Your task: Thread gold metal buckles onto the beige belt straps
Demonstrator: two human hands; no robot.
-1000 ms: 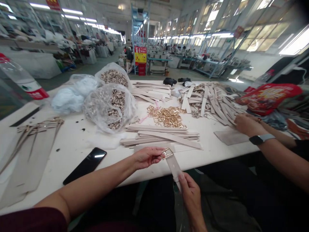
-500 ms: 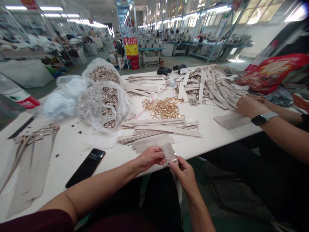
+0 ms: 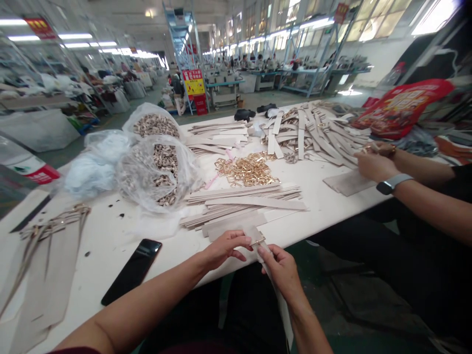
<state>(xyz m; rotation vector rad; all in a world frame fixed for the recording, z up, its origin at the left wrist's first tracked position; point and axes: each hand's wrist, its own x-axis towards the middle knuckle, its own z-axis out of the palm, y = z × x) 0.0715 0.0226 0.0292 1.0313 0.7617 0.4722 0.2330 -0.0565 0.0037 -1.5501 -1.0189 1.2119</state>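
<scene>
Leather strap (image 3: pixel 271 268) is running through your hands, and you are gripping it with your right hand (image 3: pixel 282 273), fingers closed around it just below its gold buckle (image 3: pixel 258 241). Your left hand (image 3: pixel 224 250) is curling partly closed beside the buckle, its fingertips (image 3: pixel 247 241) reaching the strap's upper end, but you cannot tell from this view whether it is actually gripping. The strap's long axis is slanting from the buckle, just past the table (image 3: pixel 110 231) edge, down and toward your right, with its free end hanging below the edge toward the floor.

On the table, you are working just in front of a stack of beige straps (image 3: pixel 239 201), with a heap of gold buckles (image 3: pixel 247 169) beyond it. A black smartphone (image 3: pixel 131 270) is lying to the left of your left hand. Farther left, a clear plastic bag of metal rings (image 3: pixel 162 172) is sitting beside a bag of white material (image 3: pixel 98 160), and a second bag of rings (image 3: pixel 155 125) is resting behind them. A loose pile of straps (image 3: pixel 313 132) is spreading across the far right of the table.

To your right, a co-worker's watch-wearing hand (image 3: pixel 374 166) is resting above a flat beige strap (image 3: pixel 348 182), while the co-worker's other hand (image 3: pixel 379 148) is pinching something small and gold.
</scene>
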